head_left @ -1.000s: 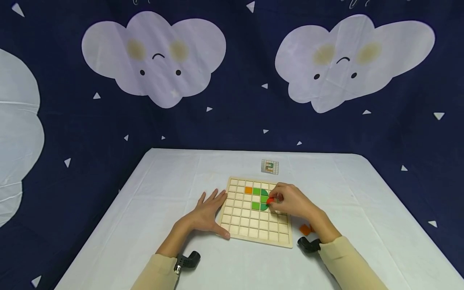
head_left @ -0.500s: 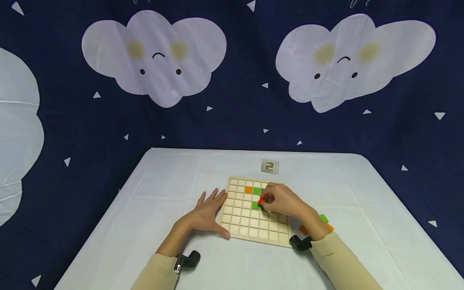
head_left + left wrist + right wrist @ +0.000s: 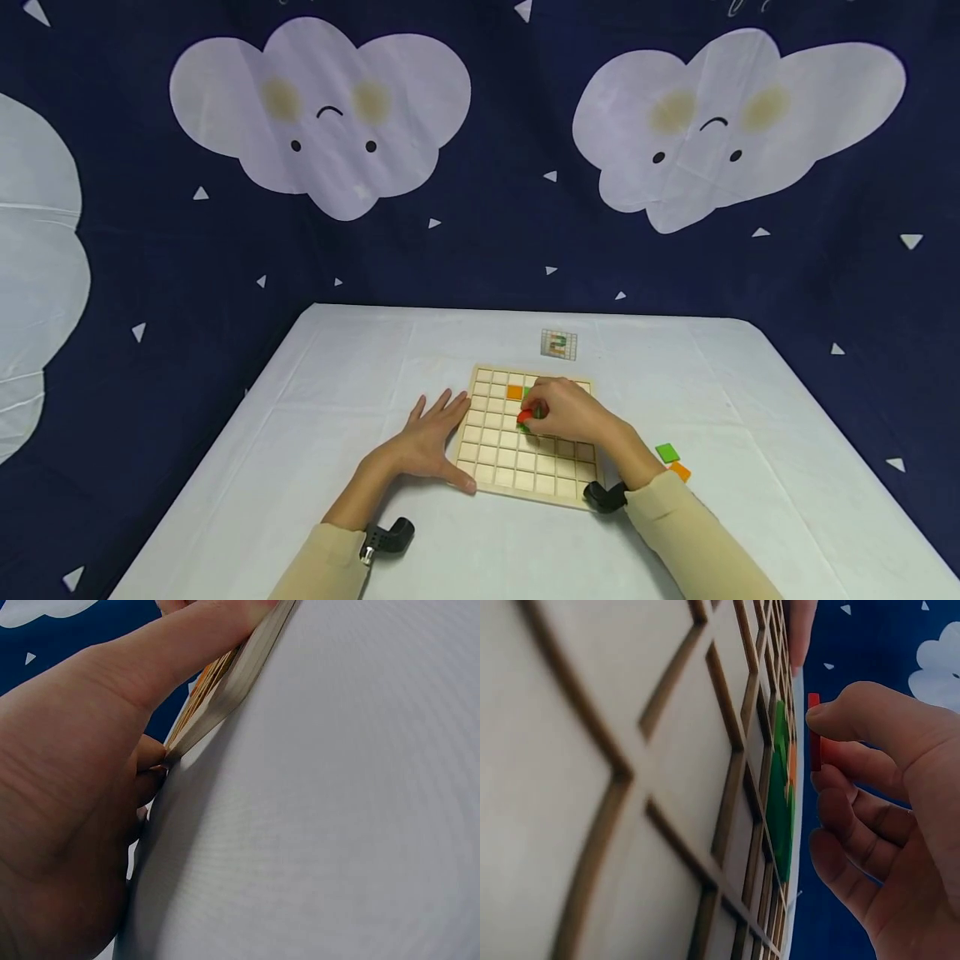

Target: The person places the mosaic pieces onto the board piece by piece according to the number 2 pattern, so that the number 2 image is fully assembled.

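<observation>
A wooden grid board [image 3: 510, 479] lies on the table. My right hand [image 3: 573, 410] is over its upper middle, pinching a red tile [image 3: 524, 417] between thumb and fingers. In the right wrist view, the red tile [image 3: 815, 735] is seen edge-on, apart from the board. Green tiles [image 3: 781, 817] sit in the grid, mostly hidden under the right hand in the head view. An orange tile [image 3: 514, 392] occupies a cell just left of them. With fingers spread, my left hand [image 3: 427, 442] rests along the board's left edge, its thumb [image 3: 202, 637] touching the rim.
A small card [image 3: 558, 344] with a coloured grid pattern lies behind the board. Right of the board, by the right forearm, are a loose green tile [image 3: 667, 452] and an orange tile [image 3: 680, 472]. A dark cloth with clouds hangs behind the white table [image 3: 375, 358].
Holding the red tile, my right hand has moved left across the board, covering more green tiles and uncovering loose tiles on the right. My left hand stays in place.
</observation>
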A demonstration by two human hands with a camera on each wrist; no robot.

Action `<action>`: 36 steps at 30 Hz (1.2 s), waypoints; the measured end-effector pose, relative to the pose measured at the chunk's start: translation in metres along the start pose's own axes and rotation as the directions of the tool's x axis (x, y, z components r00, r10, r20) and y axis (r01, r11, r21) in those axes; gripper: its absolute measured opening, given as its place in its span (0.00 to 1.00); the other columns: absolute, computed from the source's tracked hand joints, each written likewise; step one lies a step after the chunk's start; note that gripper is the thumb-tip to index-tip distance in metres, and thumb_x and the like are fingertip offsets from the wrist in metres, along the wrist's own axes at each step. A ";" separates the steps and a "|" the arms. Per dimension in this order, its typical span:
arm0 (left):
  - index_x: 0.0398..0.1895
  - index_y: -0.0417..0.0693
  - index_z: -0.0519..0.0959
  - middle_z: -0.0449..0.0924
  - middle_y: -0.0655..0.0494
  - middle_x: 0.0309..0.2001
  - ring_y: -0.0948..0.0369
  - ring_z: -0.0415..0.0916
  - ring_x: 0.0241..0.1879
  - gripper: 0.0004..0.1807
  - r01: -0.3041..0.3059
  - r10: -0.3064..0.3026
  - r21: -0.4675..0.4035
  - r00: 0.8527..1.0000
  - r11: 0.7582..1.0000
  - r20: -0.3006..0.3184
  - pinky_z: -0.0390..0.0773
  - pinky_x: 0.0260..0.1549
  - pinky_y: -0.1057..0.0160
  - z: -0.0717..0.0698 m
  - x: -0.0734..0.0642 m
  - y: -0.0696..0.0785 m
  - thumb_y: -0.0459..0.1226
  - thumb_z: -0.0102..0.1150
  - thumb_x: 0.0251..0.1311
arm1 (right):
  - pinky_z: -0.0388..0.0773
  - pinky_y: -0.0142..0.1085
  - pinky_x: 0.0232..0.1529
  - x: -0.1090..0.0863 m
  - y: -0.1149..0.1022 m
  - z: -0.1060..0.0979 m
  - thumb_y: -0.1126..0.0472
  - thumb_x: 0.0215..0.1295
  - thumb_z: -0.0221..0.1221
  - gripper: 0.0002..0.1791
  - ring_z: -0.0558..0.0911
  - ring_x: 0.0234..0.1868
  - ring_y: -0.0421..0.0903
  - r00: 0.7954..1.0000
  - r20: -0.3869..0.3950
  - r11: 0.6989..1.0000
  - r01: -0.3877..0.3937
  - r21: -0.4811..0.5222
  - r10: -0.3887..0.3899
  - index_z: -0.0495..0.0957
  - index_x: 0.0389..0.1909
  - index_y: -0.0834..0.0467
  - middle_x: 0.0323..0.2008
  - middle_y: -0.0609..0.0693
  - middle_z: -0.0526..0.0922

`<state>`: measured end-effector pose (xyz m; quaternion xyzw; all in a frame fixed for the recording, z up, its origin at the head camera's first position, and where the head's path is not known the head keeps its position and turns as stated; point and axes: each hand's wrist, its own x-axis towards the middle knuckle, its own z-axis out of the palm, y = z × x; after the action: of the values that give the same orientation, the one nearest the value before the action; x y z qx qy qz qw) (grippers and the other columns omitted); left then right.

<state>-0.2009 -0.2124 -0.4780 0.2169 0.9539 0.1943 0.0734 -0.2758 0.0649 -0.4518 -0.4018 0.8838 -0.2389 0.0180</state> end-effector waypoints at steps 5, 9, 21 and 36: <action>0.77 0.46 0.46 0.41 0.55 0.76 0.55 0.30 0.74 0.77 0.004 -0.004 -0.002 1.000 1.000 0.004 0.27 0.67 0.45 -0.001 0.000 0.001 0.76 0.65 0.23 | 0.75 0.30 0.31 0.006 -0.001 0.004 0.55 0.53 0.69 0.08 0.74 0.28 0.34 1.000 0.021 1.000 0.005 -0.008 -0.005 0.84 0.35 0.48 0.30 0.38 0.77; 0.77 0.46 0.46 0.40 0.55 0.76 0.55 0.30 0.74 0.77 0.010 -0.010 0.007 1.000 1.000 0.010 0.27 0.67 0.45 0.000 0.000 0.001 0.77 0.65 0.23 | 0.75 0.30 0.31 0.010 -0.003 0.006 0.53 0.54 0.70 0.08 0.75 0.28 0.34 0.999 0.044 1.000 0.006 -0.013 -0.006 0.84 0.34 0.48 0.29 0.38 0.76; 0.77 0.46 0.46 0.41 0.55 0.76 0.54 0.31 0.74 0.77 0.015 -0.015 0.013 1.000 1.000 0.016 0.29 0.67 0.44 0.002 -0.001 0.001 0.77 0.64 0.22 | 0.75 0.30 0.33 0.015 -0.006 0.013 0.55 0.59 0.68 0.07 0.74 0.30 0.33 0.994 0.081 0.997 0.076 -0.011 -0.075 0.86 0.38 0.50 0.32 0.37 0.77; 0.77 0.46 0.46 0.40 0.55 0.76 0.55 0.30 0.74 0.77 0.015 -0.015 0.011 1.000 1.000 0.016 0.27 0.67 0.45 0.000 0.001 0.002 0.76 0.65 0.23 | 0.74 0.31 0.34 0.013 -0.009 0.009 0.53 0.57 0.69 0.07 0.74 0.30 0.34 0.994 0.097 0.999 0.043 -0.018 -0.041 0.86 0.36 0.49 0.31 0.37 0.76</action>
<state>-0.2014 -0.2106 -0.4771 0.2118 0.9558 0.1868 0.0814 -0.2762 0.0470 -0.4544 -0.4317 0.8756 -0.2107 0.0518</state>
